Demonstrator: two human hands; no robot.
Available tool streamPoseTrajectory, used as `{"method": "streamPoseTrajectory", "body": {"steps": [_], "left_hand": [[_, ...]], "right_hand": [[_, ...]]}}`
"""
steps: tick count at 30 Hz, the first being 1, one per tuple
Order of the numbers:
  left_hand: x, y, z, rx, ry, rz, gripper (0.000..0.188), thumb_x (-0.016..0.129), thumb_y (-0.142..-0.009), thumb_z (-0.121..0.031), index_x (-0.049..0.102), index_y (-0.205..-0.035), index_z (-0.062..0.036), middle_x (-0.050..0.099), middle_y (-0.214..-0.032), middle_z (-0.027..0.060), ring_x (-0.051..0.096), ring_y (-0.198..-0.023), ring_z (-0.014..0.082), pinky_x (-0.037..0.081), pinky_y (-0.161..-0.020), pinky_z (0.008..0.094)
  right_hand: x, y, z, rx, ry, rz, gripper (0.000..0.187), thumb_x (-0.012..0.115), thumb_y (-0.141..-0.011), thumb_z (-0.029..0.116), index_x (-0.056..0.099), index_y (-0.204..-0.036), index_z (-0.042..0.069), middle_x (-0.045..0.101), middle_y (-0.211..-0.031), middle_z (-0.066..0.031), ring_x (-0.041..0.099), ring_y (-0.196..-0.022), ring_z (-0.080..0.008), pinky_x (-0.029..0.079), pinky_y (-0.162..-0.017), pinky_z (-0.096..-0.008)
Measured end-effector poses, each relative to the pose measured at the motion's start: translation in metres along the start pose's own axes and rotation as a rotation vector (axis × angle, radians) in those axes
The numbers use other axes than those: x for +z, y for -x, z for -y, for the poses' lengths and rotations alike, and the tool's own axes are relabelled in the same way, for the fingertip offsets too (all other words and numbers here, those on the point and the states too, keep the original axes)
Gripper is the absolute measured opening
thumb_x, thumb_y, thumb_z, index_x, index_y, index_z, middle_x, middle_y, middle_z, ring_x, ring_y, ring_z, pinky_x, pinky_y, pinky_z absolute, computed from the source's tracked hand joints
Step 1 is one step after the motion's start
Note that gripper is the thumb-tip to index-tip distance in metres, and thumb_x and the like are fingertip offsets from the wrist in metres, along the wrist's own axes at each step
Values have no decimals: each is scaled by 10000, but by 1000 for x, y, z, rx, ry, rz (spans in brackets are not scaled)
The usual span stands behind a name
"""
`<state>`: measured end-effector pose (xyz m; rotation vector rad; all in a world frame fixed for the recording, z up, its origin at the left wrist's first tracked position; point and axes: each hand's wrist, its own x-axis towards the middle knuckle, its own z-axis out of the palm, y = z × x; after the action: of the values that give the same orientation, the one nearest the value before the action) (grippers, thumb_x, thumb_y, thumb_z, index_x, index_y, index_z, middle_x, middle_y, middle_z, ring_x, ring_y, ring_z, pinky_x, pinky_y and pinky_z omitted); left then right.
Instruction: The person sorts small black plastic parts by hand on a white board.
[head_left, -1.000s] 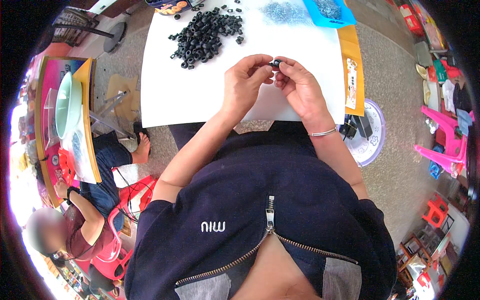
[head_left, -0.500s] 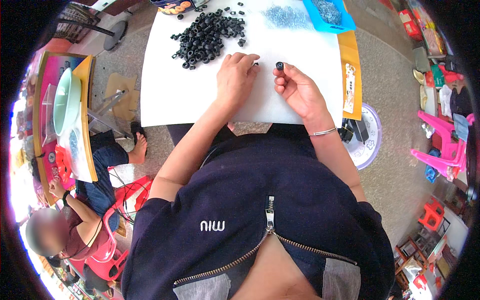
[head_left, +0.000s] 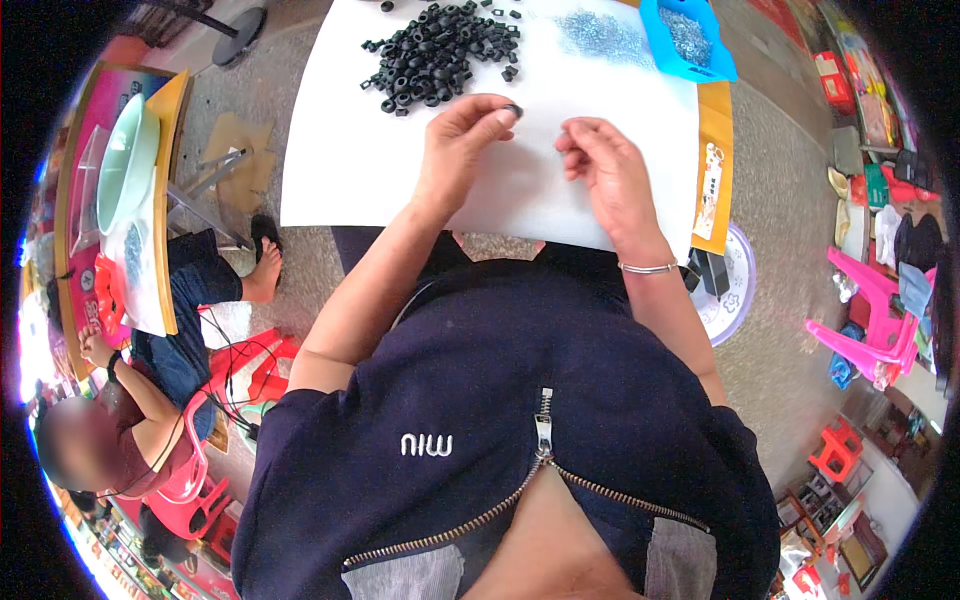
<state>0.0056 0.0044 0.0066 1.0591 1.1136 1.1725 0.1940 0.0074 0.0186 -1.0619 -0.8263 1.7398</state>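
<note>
Above a white-covered table (head_left: 350, 190), my left hand (head_left: 462, 145) pinches a small black plastic part (head_left: 514, 110) between thumb and fingertips. To its right my right hand (head_left: 612, 180) is raised, fingers curled and pressed together at the tips. Whether something tiny sits between those fingertips is too small to tell. Beyond my left hand lies a heap of similar black parts (head_left: 440, 55), some showing round holes. Small shiny bluish pieces (head_left: 605, 38) are scattered at the far right of the sheet, beside a blue basket (head_left: 725, 68) holding more of them.
A seated person (head_left: 150, 420) is at a side table with a pale green basin (head_left: 130, 175) on the left. By the table's right edge a white and lilac basin (head_left: 742, 285) stands on the floor. A pink stool (head_left: 880, 310) lies farther right.
The black part at my right fingertips is no longer there. A black part now shows in my left fingertips, and that hand has turned thumb-up. The whole view has shifted slightly.
</note>
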Motion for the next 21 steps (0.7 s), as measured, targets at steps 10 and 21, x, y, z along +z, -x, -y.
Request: {"method": "streamPoseTrajectory", "body": {"steps": [10,21], "left_hand": [[-11,7,-2,-114,421,8,253,554,-918,-127,585,-1128,11,615,-967,93,592,-839,155,493,-788,284],[1,8,3,-224,715,226,266,547,-899,-97,564,-1132,31,600,-976,96,580,-829,146,485,-745,262]], "right_hand": [[-5,-4,8,-591,1047,-180,113,635,-787,68,674,-888,32,612,-787,-76,587,-714,-206,466,-665,-294],[-11,7,3,-808,1431,92,99,610,-765,31,627,-863,26,562,-862,-97,544,-847,-274,458,-746,-372]]}}
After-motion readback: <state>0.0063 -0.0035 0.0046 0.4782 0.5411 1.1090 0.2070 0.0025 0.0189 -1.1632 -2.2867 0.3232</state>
